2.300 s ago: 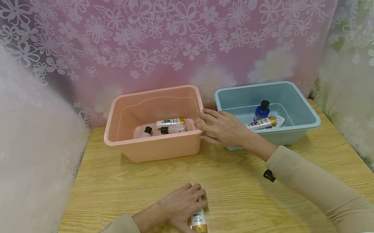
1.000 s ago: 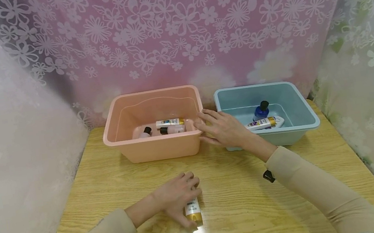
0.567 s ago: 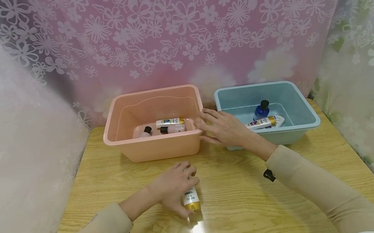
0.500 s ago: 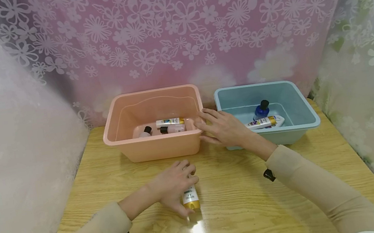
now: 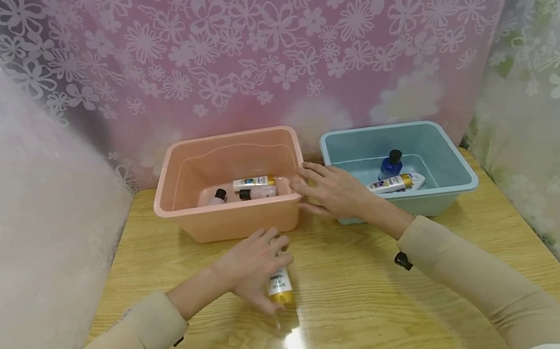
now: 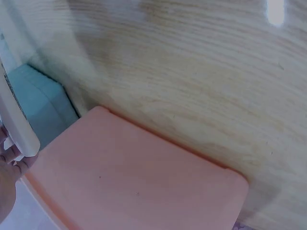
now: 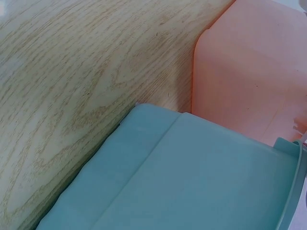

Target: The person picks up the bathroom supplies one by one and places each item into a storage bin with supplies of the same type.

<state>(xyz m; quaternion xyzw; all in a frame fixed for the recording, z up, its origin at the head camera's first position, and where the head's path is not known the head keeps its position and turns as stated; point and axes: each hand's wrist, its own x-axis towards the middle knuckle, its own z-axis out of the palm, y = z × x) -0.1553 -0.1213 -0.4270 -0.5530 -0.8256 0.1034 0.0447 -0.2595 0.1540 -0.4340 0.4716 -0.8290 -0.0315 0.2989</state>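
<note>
My left hand [image 5: 255,265] grips a white bottle with a gold cap [image 5: 280,286], held above the table just in front of the salmon-pink bin [image 5: 243,221]. The cap points toward me; the fingers cover the bottle's far end. At the left edge of the left wrist view, the white bottle [image 6: 18,117] shows beside some fingers [image 6: 9,155]. My right hand [image 5: 334,190] rests its fairly straight fingers at the pink bin's right rim. In that bin lie a white gold-capped tube [image 5: 251,183] and two black-capped clear bottles, one [image 5: 263,192] lying lengthwise.
Right of the pink bin stands a light-blue bin [image 5: 426,204]. Inside it are a blue bottle with a black cap [image 5: 390,166], a white gold-capped tube [image 5: 389,185] and another white item partly beneath. A wooden table [image 5: 365,306] carries both bins; patterned curtains surround it.
My left hand has moved away from me with the white bottle, from the front of the table to near the pink bin, and lifted it. My right hand has stayed put.
</note>
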